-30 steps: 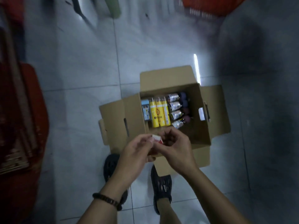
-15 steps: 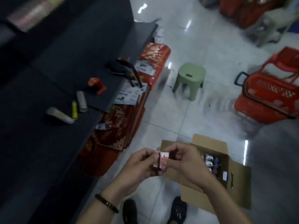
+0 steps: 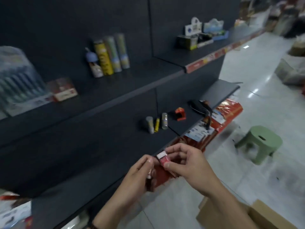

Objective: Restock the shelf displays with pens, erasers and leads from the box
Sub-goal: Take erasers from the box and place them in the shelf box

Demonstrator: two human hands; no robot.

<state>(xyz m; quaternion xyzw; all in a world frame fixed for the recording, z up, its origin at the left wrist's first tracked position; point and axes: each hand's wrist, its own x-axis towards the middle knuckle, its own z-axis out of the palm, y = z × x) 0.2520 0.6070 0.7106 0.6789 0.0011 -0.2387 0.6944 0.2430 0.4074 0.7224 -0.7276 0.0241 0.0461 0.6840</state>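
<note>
Two hands hold a small packet in front of dark shelves

The right hand [image 3: 186, 164] pinches a red-and-white packet [image 3: 163, 157] between thumb and curled fingers, in the air just off the front edge of the lower shelf [image 3: 99, 146]; the left hand [image 3: 137, 177], just beside it, has its fingers curled round a thin pale sliver [image 3: 149, 173], too small to tell what it is; the cardboard box [image 3: 264, 217] sits on the floor at lower right, under the right forearm; three tubes [image 3: 156, 124] and a red clip [image 3: 180, 114] lie further along the lower shelf; four cans [image 3: 109, 55] stand upright on the upper shelf [image 3: 115, 85]; a green stool [image 3: 260, 144] stands on the tiles, well apart from the hands.
</note>
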